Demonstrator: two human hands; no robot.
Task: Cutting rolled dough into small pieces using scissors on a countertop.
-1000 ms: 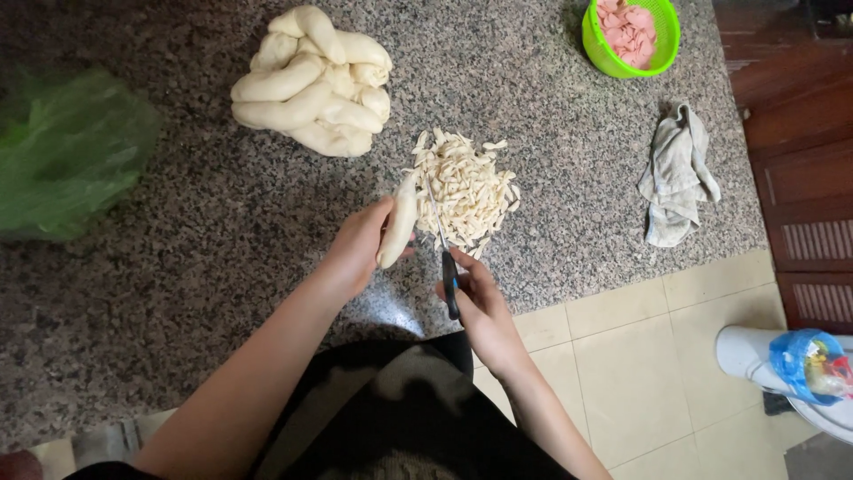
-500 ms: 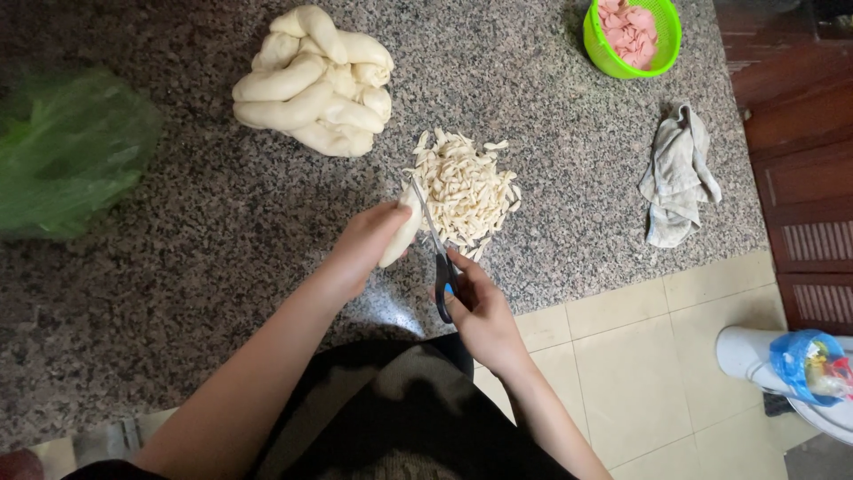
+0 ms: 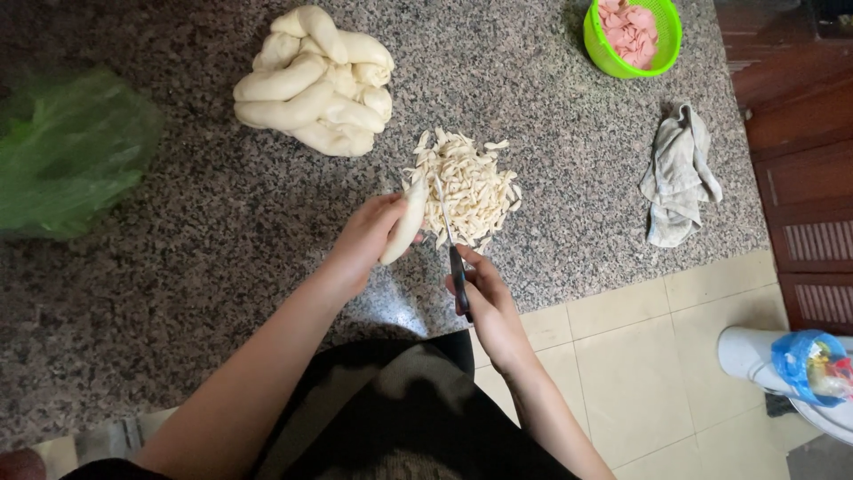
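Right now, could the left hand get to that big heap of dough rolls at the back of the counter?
Probably yes. Bare counter lies between the left hand and the dough rolls, but that hand already grips a dough strip.

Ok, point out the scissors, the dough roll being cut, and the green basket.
scissors (image 3: pixel 458 276), head view, on the dark handle in the right hand (image 3: pixel 487 307).
dough roll (image 3: pixel 404 229), head view, on its middle, held by the left hand (image 3: pixel 364 240).
green basket (image 3: pixel 593 46), head view, on its left rim.

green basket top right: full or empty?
Partly full. The green basket holds pink slices covering its bottom; its mesh wall shows above them.
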